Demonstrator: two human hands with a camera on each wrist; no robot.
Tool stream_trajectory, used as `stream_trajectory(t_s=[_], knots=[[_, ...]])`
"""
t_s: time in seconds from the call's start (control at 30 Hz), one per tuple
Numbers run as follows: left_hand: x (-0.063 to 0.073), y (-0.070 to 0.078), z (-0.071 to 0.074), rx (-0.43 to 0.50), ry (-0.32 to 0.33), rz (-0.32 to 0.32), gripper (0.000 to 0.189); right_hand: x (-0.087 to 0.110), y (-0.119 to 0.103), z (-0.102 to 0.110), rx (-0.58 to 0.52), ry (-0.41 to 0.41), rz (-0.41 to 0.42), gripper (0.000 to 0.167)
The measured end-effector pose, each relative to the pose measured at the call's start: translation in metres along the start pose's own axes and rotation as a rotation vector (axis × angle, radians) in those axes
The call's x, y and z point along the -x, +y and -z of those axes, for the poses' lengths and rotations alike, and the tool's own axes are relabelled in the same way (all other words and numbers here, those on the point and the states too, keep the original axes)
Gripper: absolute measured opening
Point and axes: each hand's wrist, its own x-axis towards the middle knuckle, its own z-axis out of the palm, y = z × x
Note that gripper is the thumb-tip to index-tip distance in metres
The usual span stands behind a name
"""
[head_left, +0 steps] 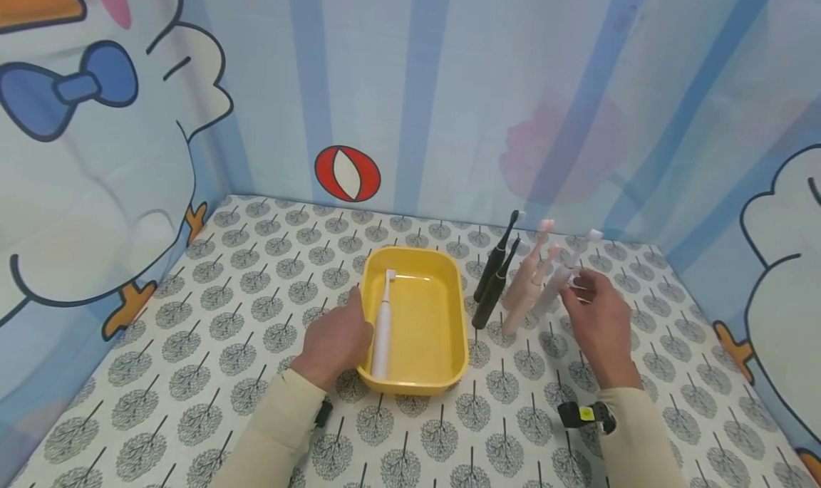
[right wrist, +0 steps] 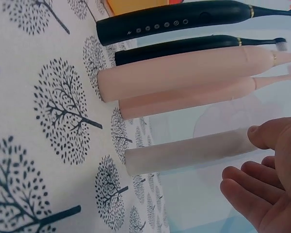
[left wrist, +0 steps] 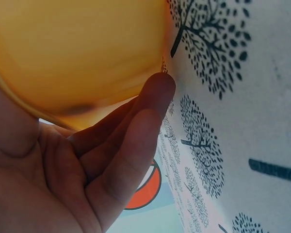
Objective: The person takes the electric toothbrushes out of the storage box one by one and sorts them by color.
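A yellow tray (head_left: pixel 423 317) sits on the cloth, with a white electric toothbrush (head_left: pixel 382 335) lying along its left side. My left hand (head_left: pixel 336 335) grips the tray's left wall, its fingers (left wrist: pixel 136 131) against the outside. To the right, another white electric toothbrush (right wrist: pixel 189 153) stands upright. My right hand (head_left: pixel 599 317) pinches its upper handle, the thumb (right wrist: pixel 271 133) on one side; the index finger's contact is partly hidden. Left of that toothbrush stand two pink electric toothbrushes (head_left: pixel 522 306) and two black electric toothbrushes (head_left: pixel 490 299), all upright.
White cloth (head_left: pixel 256 317) printed with dark trees covers the table. Behind it and at both sides hangs a light-blue curtain (head_left: pixel 365 60) with cartoon figures. The standing toothbrushes are bunched close together, just right of the tray.
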Motion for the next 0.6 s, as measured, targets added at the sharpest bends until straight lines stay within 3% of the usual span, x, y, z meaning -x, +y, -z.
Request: stream_trajectory(t_s=[0.37, 0.6], knots=[[0.001, 0.001, 0.001, 0.009, 0.003, -0.004, 0.069, 0.024, -0.011, 0.013, 0.000, -0.053, 0.017, 0.052], [0.000, 0.000, 0.001, -0.004, 0.011, -0.024, 0.069, 0.047, -0.028, 0.010, -0.013, -0.004, 0.099, 0.044]])
